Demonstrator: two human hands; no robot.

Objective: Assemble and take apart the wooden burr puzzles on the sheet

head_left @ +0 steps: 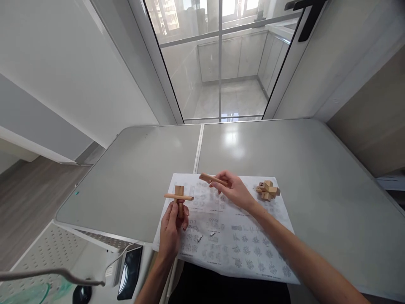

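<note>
Paper (218,251) printed with small diagrams lies on the near part of the desk (152,156), its six o'clock edge right by your lap (228,289); read the clock from the middle of this sheet.

At ten o'clock your left hand (171,226) has its thumb and fingers closed around the lower end of the crossed wooden pieces (179,191). One bar runs from nine to three across an upright part that points to twelve. Keep that hold low and steady, so that the crossbar stays square and the upper part remains open to your view; your fingers hide some of the lower end, so you may want to turn it a little to check how the parts sit there.

Just short of twelve o'clock your right hand (234,190) pinches the loose stick (207,178) by its three o'clock end, leaving the other end free and pointing between nine and ten. That grip suits turning the stick to look at its faces. Whether it carries a notch, I cannot tell from here. If the parts meet, line up the faces first and press lightly; should they bind, back off and rotate rather than force the wood.

At two o'clock, beyond your right forearm, the interlocked block cluster (268,191) sits on the sheet; keep your sleeveless forearm clear of it.
</note>
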